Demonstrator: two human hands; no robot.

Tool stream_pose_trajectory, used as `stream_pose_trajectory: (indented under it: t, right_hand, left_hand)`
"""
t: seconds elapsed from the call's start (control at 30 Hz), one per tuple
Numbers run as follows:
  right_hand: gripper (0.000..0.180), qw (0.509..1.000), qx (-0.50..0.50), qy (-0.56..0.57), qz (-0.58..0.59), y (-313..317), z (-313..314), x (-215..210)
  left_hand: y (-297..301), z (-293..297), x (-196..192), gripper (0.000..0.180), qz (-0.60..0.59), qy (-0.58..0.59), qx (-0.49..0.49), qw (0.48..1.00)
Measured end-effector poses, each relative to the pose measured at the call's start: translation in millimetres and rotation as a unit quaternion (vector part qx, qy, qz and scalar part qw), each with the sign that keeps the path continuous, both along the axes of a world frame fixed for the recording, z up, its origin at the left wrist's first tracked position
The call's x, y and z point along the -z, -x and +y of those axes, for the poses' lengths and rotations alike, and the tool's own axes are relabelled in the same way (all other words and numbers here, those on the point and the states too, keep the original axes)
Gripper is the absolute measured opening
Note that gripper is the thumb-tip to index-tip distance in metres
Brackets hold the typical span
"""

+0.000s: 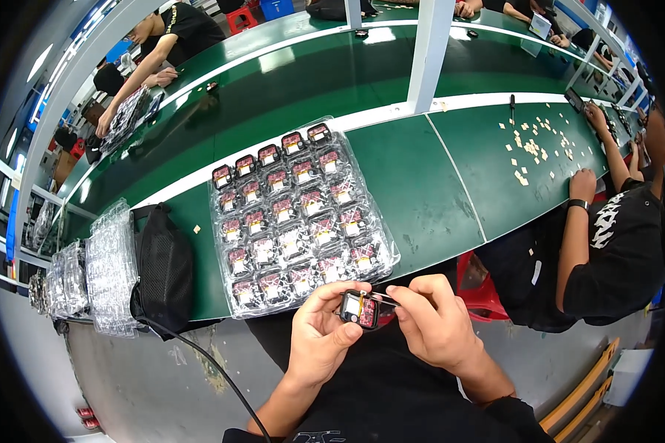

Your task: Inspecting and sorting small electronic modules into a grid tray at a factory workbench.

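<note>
My left hand point(319, 336) is closed around the edges of a small square black device housing point(360, 311). Its open side faces up and shows a red circuit board, a pale square part and a strip of yellow tape. Metal tweezers point(383, 298) are pinched between the fingers of my right hand point(442, 326), their tips at the housing's upper edge. Whether the tips grip anything is too small to tell. Just beyond both hands, a clear plastic tray point(375, 214) lies on the green table, holding rows of similar black housings with red boards.
A black mesh bag point(162, 269) and stacked clear trays point(113, 273) stand left of the tray. A black cable point(214, 360) runs past my left forearm. A grey post point(430, 59) rises beyond the table. Small pale pieces point(532, 148) lie scattered near a co-worker point(613, 244) at right.
</note>
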State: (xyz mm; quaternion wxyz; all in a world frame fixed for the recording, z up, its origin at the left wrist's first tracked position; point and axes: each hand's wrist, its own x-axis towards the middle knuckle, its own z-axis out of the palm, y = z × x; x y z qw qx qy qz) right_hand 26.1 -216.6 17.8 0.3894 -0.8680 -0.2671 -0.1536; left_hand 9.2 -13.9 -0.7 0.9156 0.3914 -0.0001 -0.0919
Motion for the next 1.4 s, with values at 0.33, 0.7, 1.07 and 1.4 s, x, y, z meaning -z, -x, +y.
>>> stream_pose_trajectory:
  t: [0.33, 0.7, 1.07, 1.4]
  right_hand:
    - [0.036, 0.985, 0.017, 0.044, -0.167, -4.7, 1.4, 14.7]
    - [0.027, 0.997, -0.004, -0.070, -0.019, -5.6, 7.9, 9.9]
    - [0.027, 0.994, 0.024, -0.022, -0.108, -6.4, 10.6, 15.2]
    - [0.029, 0.989, 0.027, 0.019, -0.144, -2.8, 12.7, 17.8]
  left_hand:
    - [1.8, -0.6, 1.7, 0.061, 0.001, -0.026, -0.001, 1.000]
    - [3.4, 0.8, 3.9, 0.059, -0.020, -0.050, -0.011, 0.998]
    - [3.3, 1.1, 3.3, 0.058, -0.036, -0.078, -0.015, 0.996]
    - [7.1, -0.2, 3.5, 0.056, -0.029, -0.084, -0.028, 0.996]
